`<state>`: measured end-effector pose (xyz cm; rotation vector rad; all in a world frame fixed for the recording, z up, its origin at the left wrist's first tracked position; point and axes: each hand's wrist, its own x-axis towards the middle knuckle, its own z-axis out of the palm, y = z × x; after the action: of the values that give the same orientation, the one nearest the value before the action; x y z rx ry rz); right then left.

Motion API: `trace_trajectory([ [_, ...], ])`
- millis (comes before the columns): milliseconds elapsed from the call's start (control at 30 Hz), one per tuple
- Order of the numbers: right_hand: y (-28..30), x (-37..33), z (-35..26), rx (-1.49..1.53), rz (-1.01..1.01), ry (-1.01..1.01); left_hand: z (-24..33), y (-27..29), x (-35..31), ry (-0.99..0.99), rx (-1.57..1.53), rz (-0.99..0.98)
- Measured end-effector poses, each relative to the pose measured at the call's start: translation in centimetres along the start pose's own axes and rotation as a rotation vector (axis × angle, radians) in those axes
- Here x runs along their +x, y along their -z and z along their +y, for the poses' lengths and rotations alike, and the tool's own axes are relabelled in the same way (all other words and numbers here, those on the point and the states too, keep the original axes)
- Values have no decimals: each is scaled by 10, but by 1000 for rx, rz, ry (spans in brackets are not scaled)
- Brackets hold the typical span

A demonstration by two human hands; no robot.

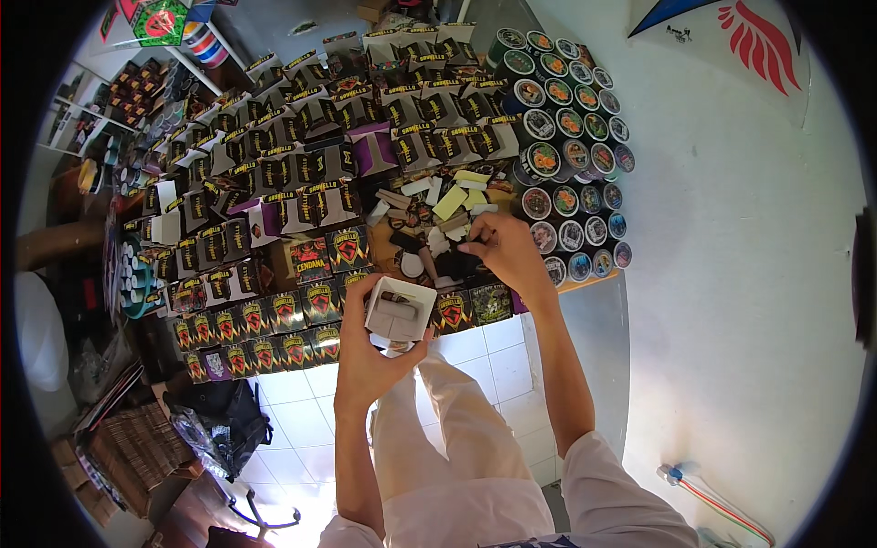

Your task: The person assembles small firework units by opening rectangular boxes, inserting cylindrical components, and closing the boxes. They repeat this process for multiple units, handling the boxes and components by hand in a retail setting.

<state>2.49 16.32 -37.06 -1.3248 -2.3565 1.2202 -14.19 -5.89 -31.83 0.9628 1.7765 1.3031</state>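
My left hand (358,362) is wrapped round a small box (426,315) with an open top and white inner walls. Inside it lie pale grey blocks (396,321) and a small dark piece. To the right, my right hand (508,251) reaches over a jumbled pile on the table. Its fingers are bent and drawn together in a pinch; whatever they hold is too small to make out. Close to those fingertips lie torn white pieces (438,241). Behind them are pale yellow blocks (450,202), and a round white lid (412,265) lies nearer my left hand.
Rows of open black boxes (290,170) cover the table's left and back. Closed boxes (297,350) line its front edge. Stacked round tins (569,205) stand along the right side, beside a pale wall (731,274). A black bag (224,425) sits on the tiled floor (306,411).
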Motion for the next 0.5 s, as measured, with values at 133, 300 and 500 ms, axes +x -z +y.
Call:
trace_trajectory([
  [133, 4, 2, -20, 282, 76, -69, 0, -1, 2, 4, -10, -1],
  [300, -4, 2, -17, 641, 198, -123, -4, -3, 3, 19, -26, -10],
  [500, 1, -8, 7, -187, -115, -66, -3, -4, 3, 51, -22, -17],
])
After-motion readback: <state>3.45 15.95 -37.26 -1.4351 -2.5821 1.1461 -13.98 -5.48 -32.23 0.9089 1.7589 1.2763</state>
